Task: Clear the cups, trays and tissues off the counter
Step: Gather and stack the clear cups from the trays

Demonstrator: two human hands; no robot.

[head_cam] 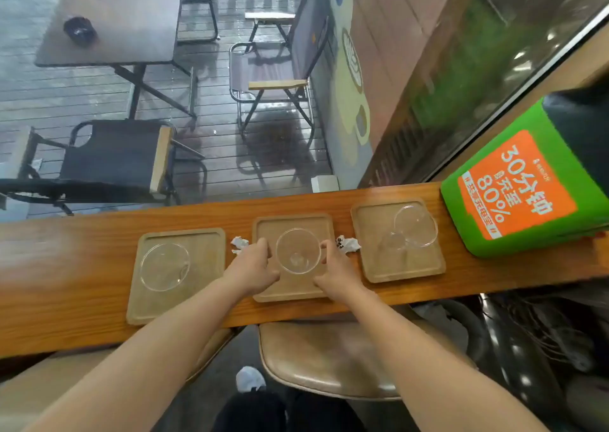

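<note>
Three square wooden trays lie in a row on the long wooden counter (66,266): the left tray (211,243), the middle tray (293,222) and the right tray (405,270). Each carries a clear plastic cup: the left cup (164,266), the middle cup (298,255) and the right cup (413,230), which looks tipped over. A crumpled tissue (239,244) lies between the left and middle trays, and a second tissue (347,244) between the middle and right ones. My left hand (253,268) grips the middle tray's left edge. My right hand (336,271) grips its right edge.
A green and orange box (514,187) stands at the counter's right end, close to the right tray. A padded stool (329,359) sits below the counter's near edge. Behind the counter is a window onto a deck with chairs and a table.
</note>
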